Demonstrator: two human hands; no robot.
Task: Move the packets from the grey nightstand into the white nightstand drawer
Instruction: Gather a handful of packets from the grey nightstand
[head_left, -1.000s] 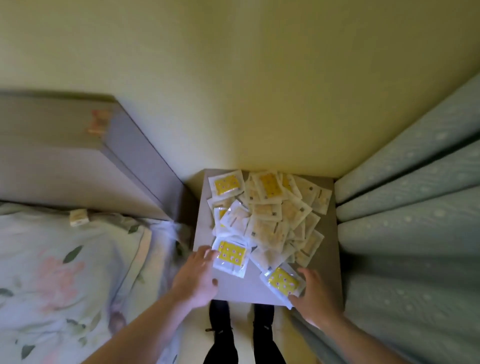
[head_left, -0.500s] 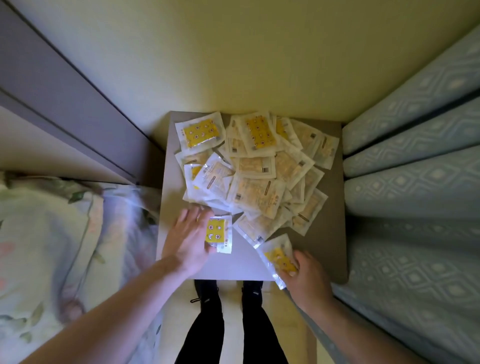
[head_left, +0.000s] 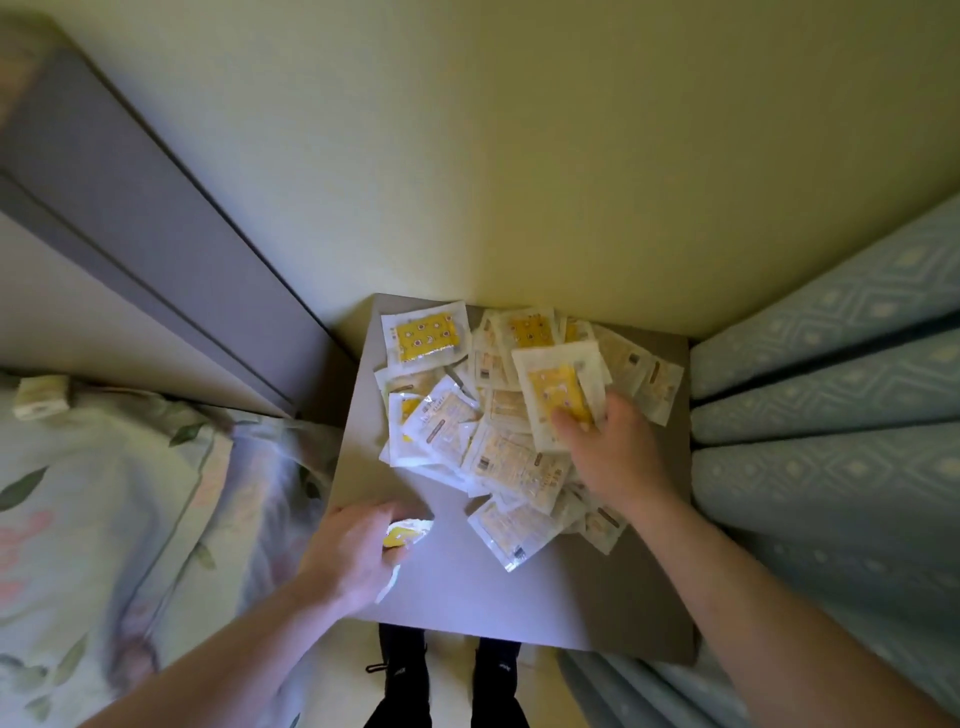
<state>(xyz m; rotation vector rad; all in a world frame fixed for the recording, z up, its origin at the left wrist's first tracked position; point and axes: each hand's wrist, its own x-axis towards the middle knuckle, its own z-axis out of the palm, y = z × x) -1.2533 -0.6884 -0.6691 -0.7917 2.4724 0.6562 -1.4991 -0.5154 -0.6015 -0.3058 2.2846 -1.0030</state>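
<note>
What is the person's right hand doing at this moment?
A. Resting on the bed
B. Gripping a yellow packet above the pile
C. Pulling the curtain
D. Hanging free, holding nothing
B: the right hand grips a yellow packet over the pile on the grey nightstand.

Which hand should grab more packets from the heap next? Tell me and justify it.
Right hand: it holds one packet directly over the heap. The left hand grips its packet apart, near the front edge.

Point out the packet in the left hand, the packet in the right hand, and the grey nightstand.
Left-hand packet (head_left: 406, 531), head view: yellow part.
Right-hand packet (head_left: 553, 384), head view: yellow face.
Grey nightstand (head_left: 498, 597), head view: bare top.
</note>
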